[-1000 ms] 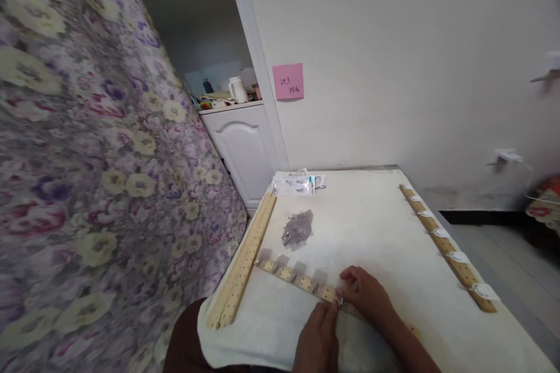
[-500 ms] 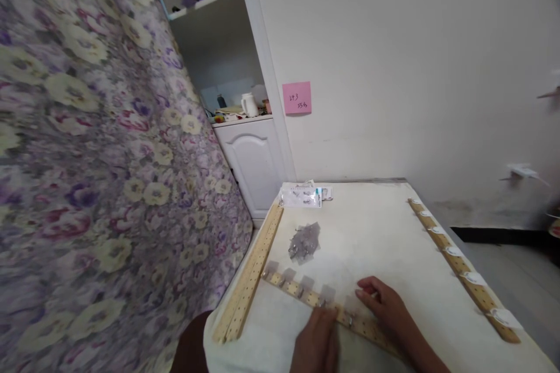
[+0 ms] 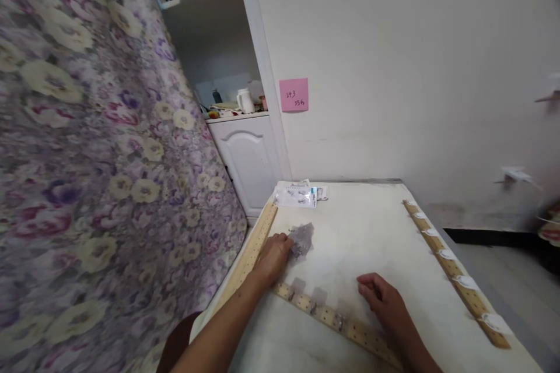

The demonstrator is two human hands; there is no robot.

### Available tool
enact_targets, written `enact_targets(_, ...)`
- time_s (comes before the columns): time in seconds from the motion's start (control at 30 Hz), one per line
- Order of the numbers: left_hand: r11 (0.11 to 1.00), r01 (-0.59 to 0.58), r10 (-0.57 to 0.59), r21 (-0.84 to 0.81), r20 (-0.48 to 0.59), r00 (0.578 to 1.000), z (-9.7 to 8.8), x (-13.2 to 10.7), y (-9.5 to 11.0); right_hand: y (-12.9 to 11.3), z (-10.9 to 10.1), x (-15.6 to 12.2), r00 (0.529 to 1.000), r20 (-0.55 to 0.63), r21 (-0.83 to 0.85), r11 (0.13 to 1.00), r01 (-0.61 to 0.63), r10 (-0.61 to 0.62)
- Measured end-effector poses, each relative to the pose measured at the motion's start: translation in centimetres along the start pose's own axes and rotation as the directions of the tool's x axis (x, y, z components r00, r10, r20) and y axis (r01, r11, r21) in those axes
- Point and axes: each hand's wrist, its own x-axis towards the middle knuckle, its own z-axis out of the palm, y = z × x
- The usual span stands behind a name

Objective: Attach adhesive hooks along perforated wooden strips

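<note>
My left hand (image 3: 275, 253) reaches forward to a small heap of grey see-through packets (image 3: 303, 239). Its fingers are bent together at the heap's left edge, and their tips are partly hidden. A narrow wooden strip with holes (image 3: 326, 315) lies slantwise in front of me, with several small shiny metal pieces and clear tabs along it. The strip's left end is behind my left forearm. My right hand (image 3: 381, 296) hovers beside the strip's right half, fingers loosely curled and thumb a little apart, with nothing visible in it.
Pale perforated wooden strips (image 3: 245, 268) lie along the table's left edge. Another strip (image 3: 455, 271), bearing several white round pieces, lines the right edge. Flat printed packages (image 3: 295, 196) are at the back left. A floral curtain (image 3: 109, 157) hangs at my left.
My left hand has left the middle of the slanted strip and moved forward and left to the grey packets. My right hand has stayed almost in place.
</note>
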Motion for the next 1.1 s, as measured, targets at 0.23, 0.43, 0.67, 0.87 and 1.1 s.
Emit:
enact_targets(0.23,0.995,-0.099,0.101,0.031,-0.101,0.99,-0.2,-0.9,0.1,0.0,-0.1,0.2,1.0,-0.002,0.027,1.0,0.004,-0.004)
enact_targets(0.43,0.996,-0.054,0.037,-0.072,-0.224,0.974,-1.2,-2.6,2.4,-1.0,-0.1,-0.2,0.999,-0.008,0.043,0.999,0.032,-0.032)
enact_targets(0.67,0.987,-0.008,-0.034,-0.159,-0.259,0.965,-0.4,-2.7,5.5,-2.3,0.2,-1.1,0.997,-0.007,0.057,0.996,0.071,-0.071)
enact_targets(0.87,0.989,-0.085,0.07,-0.124,-0.125,0.99,0.0,-1.4,7.4,-2.5,0.6,-1.4,0.996,0.008,0.056,0.994,0.09,-0.091)
enact_targets(1.1,0.97,-0.063,0.042,-0.233,-0.093,0.995,-1.8,0.4,7.4,-2.5,0.4,-1.3,0.997,-0.02,0.102,0.991,0.082,-0.081)
